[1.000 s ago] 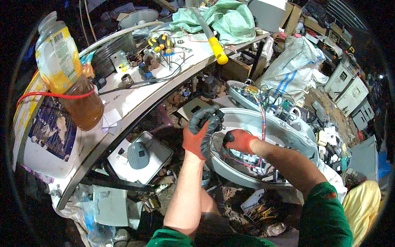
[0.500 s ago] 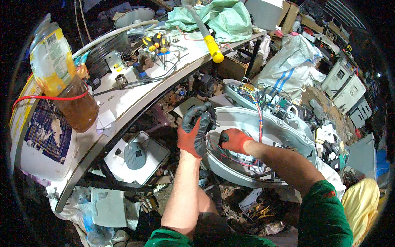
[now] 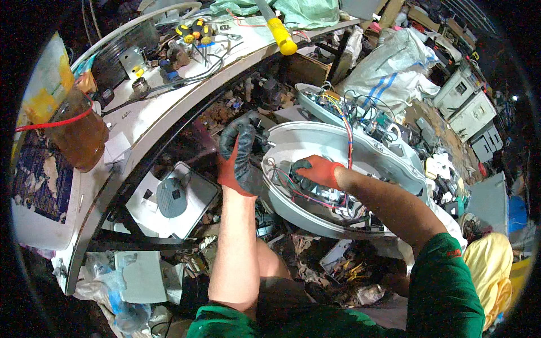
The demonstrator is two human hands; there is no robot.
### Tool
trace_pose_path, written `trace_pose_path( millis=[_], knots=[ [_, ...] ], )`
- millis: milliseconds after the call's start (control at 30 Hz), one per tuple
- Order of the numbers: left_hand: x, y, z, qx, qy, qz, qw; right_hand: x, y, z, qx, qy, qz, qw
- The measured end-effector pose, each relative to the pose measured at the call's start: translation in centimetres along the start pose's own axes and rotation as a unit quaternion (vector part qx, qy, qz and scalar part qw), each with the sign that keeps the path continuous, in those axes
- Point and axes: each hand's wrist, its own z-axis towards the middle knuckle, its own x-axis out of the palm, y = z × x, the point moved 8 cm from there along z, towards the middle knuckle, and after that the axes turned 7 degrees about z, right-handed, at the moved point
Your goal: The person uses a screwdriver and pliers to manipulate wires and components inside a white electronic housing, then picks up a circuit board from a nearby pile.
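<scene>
Both hands wear red gloves with dark palms and fingers. My left hand (image 3: 239,155) is raised at the left rim of a large pale oval housing (image 3: 315,227). Its fingers are closed round a small black object (image 3: 262,137) whose kind I cannot make out. Inside the housing, my right hand (image 3: 319,170) reaches down with curled fingers. Thin coloured wires (image 3: 307,196) lie just below those fingertips; whatever they grip is hidden. A red cable (image 3: 350,135) runs from the housing up to the open lid-like part (image 3: 315,107) full of circuit boards behind it.
On the left, a long white workbench (image 3: 121,152) carries yellow-black screwdrivers (image 3: 194,31), a yellow-handled tool (image 3: 282,36) and a brown-filled bottle (image 3: 79,132). Beneath it lies a grey rounded device (image 3: 171,198). White sacks (image 3: 389,70) and heaped electronic scrap (image 3: 445,174) stand at right.
The whole view has shifted, so bench and housing sit further up and left. My right hand has its dark fingers lower among the wires; my left stays by the rim, still closed.
</scene>
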Motion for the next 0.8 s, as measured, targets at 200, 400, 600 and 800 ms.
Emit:
trace_pose_path(
  millis=[200, 400, 600, 800],
  knots=[
    [0.5, 0.1, 0.1, -0.008, 0.006, 0.005, 1.000, -0.6, 1.6, 0.3, 0.014, -0.029, -0.120, 0.992],
    [0.3, 0.3, -0.1, -0.018, -0.009, 0.006, 1.000, -0.3, 3.5, -1.0, -0.020, -0.064, -0.183, 0.981],
    [0.1, 0.4, -0.1, -0.010, -0.002, -0.006, 1.000, 0.0, 2.7, -1.5, -0.015, -0.051, -0.171, 0.984],
    [-0.8, 0.4, 0.0, -0.026, -0.029, 0.011, 0.999, 0.2, 3.7, -0.8, 0.025, -0.007, -0.165, 0.986]
  ],
)
